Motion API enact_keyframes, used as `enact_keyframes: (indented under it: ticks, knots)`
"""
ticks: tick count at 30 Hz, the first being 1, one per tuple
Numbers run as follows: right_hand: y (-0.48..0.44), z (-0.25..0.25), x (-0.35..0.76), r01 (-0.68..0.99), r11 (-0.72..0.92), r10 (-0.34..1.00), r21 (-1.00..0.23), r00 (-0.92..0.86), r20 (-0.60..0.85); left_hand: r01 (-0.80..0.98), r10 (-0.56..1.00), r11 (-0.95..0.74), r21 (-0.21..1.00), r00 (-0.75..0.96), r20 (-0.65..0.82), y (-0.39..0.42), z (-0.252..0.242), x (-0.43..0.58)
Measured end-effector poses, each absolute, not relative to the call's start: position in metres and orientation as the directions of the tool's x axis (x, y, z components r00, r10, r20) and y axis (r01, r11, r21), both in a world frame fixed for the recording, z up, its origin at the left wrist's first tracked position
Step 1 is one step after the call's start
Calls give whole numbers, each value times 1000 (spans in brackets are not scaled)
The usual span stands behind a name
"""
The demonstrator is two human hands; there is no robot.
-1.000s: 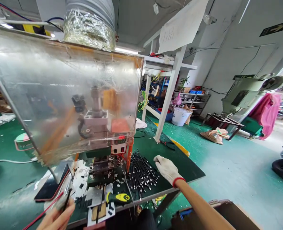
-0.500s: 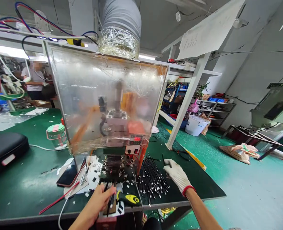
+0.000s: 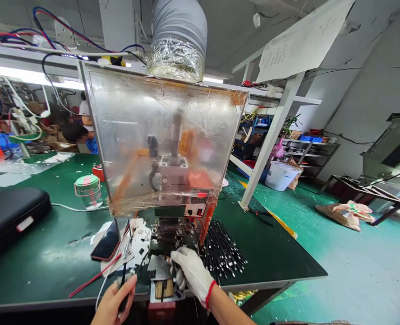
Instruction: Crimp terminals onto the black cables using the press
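My bare left hand (image 3: 116,299) is closed at the front edge of the bench, its fingers round a thin black cable (image 3: 124,271) that sticks up above them. In a white knitted glove with a red cuff, my right hand (image 3: 193,273) bends over a small work block (image 3: 164,289) in front of the press. Its fingers are pinched beside a grey flat metal plate (image 3: 162,267), and the glove hides most of what they hold. A pile of black cables (image 3: 223,248) with pale tips lies right of the press (image 3: 173,180).
A clear film-covered shield (image 3: 162,122) hangs before the press. Left of it lie a phone (image 3: 107,241), a red strip (image 3: 94,276), a lidded jar (image 3: 89,192) and a black case (image 3: 17,210). Pliers (image 3: 262,216) rest near the right edge. Another person (image 3: 80,131) is behind, left.
My right hand has moved left from beyond the cable pile to the work block. My left hand has drawn back left from the block. The yellow-black handle no longer shows; the grey plate now does.
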State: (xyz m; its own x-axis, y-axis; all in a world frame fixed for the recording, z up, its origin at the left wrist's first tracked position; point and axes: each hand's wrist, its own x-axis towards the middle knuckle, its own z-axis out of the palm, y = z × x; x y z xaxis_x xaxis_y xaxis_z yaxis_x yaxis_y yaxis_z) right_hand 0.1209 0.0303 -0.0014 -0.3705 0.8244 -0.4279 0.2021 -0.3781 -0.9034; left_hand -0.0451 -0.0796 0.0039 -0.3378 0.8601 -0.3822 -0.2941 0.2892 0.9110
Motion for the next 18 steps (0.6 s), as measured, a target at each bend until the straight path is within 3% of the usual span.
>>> enact_keyframes:
  ticks: [5,12,18]
  knots:
    - [40,-12,109,103,-421,835,-901,-345,-429,-417,848,269,868,-325,-419,-92,-4,-56]
    - [46,-20,106,19,-444,830,-896,-367,-419,-363,854,275,890,-333,-400,-95,-6,-56]
    - [46,-18,107,57,-462,806,-885,-389,-446,-316,893,269,910,-271,-358,-90,-15,-55]
